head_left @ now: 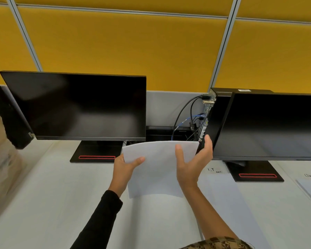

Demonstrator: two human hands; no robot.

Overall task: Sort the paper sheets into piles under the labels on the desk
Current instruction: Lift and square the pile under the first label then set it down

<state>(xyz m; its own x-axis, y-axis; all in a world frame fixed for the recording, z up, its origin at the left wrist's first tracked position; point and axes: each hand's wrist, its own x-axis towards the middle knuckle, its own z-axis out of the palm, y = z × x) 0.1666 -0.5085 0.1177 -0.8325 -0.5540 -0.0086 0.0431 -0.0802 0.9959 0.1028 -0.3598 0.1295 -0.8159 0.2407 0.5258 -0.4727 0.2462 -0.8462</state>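
Both hands held the paper sheet (158, 168) up off the desk (61, 194). L hand (123, 169) pinched its 9 o'clock edge and R hand (192, 164) its 3 o'clock edge, thumbs in front. Long axis ran 12-to-6. I.T label (211, 169) and its pile (223, 191) sat at 4 o'clock, beside the R hand, prob. the nearer.

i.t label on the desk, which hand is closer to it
Right. The right hand, holding the paper sheet by its right edge, is just left of the I.T label. The left hand grips the sheet's left edge, farther left across the sheet.
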